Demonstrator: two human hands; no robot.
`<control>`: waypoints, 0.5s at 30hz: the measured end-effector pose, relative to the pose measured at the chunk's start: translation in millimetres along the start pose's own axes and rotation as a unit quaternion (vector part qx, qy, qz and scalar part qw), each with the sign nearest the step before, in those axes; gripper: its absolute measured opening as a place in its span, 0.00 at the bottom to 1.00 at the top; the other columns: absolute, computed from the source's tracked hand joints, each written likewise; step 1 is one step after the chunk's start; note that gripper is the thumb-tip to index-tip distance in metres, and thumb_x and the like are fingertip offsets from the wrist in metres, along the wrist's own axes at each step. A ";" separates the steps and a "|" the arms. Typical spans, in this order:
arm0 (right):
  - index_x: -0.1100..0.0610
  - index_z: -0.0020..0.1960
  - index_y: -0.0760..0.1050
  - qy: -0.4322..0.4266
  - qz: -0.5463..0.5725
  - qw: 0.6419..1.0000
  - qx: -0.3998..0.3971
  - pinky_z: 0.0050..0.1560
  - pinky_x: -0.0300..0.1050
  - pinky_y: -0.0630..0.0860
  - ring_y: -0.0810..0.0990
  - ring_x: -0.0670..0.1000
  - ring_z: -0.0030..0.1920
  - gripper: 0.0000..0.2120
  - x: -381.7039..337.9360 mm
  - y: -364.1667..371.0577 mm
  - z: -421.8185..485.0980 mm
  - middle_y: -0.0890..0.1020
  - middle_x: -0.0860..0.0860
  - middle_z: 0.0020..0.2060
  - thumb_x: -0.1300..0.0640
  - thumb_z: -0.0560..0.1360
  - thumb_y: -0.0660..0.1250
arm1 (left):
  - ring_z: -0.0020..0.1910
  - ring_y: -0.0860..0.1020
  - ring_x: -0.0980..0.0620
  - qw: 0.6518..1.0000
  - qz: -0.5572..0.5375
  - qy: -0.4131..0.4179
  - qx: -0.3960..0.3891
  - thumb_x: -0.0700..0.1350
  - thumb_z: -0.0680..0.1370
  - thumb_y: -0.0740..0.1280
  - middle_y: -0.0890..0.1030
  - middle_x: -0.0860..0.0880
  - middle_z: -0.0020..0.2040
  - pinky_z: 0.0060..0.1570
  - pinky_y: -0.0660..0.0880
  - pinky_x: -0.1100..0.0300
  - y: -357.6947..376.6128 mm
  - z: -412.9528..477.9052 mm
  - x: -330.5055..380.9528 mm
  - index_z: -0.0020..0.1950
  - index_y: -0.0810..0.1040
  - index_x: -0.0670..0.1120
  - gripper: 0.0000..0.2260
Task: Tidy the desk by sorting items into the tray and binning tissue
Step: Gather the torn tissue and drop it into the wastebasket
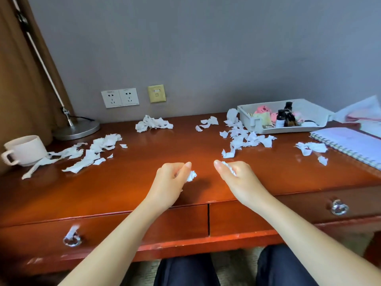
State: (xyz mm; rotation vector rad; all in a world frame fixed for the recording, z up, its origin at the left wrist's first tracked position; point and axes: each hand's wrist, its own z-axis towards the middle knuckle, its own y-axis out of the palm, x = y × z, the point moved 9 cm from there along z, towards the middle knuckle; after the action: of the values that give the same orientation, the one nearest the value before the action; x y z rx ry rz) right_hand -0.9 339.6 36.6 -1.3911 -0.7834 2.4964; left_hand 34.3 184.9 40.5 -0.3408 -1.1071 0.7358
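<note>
Torn white tissue lies scattered over the red-brown desk (pixel 144 188): a long pile at the left (pixel 90 153), a clump at the back middle (pixel 153 123), and a spread (pixel 243 137) beside the tray. My left hand (pixel 172 179) hovers over the desk's front middle, shut on a small tissue wad (pixel 191 176). My right hand (pixel 235 175) is close beside it, shut on another tissue scrap (pixel 228 167). The grey tray (pixel 247 117) at the back right holds dark bottles, pink items and small bits.
A white mug (pixel 24 150) stands at the far left by a lamp base (pixel 77 130). A spiral notebook (pixel 350 143) lies at the right edge with tissue bits (pixel 311 148) next to it. Two drawers with ring handles run along the front. No bin is in view.
</note>
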 end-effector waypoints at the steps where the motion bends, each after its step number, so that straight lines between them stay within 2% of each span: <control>1: 0.54 0.26 0.55 0.003 0.003 1.000 0.008 0.31 0.40 0.55 0.60 0.45 0.23 0.25 2.0 -9.1 -3.6 0.59 0.46 0.19 0.46 0.79 0.56 | 0.25 0.63 0.57 1.000 -0.007 0.012 -0.009 0.49 0.81 0.57 0.60 0.54 0.25 0.26 0.62 0.71 7.8 0.5 11.6 0.28 0.61 0.46 0.22; 4: 0.55 0.27 0.57 0.022 0.022 0.999 0.037 0.29 0.37 0.58 0.61 0.45 0.23 0.25 10.4 -40.6 -17.7 0.61 0.45 0.19 0.46 0.79 0.55 | 0.25 0.64 0.58 0.998 -0.027 0.041 -0.038 0.50 0.81 0.57 0.62 0.54 0.24 0.26 0.62 0.70 35.0 1.4 45.7 0.28 0.65 0.44 0.22; 9: 0.51 0.25 0.59 0.067 0.087 0.988 0.109 0.26 0.32 0.59 0.61 0.43 0.21 0.24 44.9 -98.0 -59.6 0.62 0.44 0.18 0.50 0.80 0.54 | 0.26 0.62 0.58 0.982 -0.080 0.120 -0.119 0.51 0.81 0.57 0.63 0.53 0.24 0.28 0.61 0.69 98.8 -9.7 108.2 0.27 0.63 0.46 0.22; 12: 0.48 0.21 0.63 0.124 0.099 0.977 0.143 0.27 0.33 0.59 0.61 0.43 0.21 0.28 83.7 -124.4 -92.8 0.62 0.43 0.17 0.50 0.81 0.55 | 0.26 0.62 0.57 0.967 -0.112 0.152 -0.170 0.51 0.81 0.57 0.63 0.52 0.25 0.29 0.62 0.65 143.8 -19.5 137.0 0.27 0.62 0.45 0.23; 15: 0.48 0.20 0.61 0.166 0.119 0.962 0.182 0.29 0.39 0.58 0.58 0.43 0.23 0.30 118.5 -147.4 -127.3 0.60 0.43 0.19 0.51 0.81 0.55 | 0.26 0.62 0.57 0.948 -0.161 0.161 -0.221 0.49 0.81 0.58 0.62 0.52 0.25 0.29 0.63 0.65 187.8 -29.5 159.8 0.27 0.62 0.43 0.23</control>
State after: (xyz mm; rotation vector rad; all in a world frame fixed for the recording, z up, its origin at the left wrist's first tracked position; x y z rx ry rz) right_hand 25.9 556.8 -27.4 -1.7713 -0.0880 2.3087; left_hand 31.7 432.8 26.2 -0.6197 -0.9753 0.1260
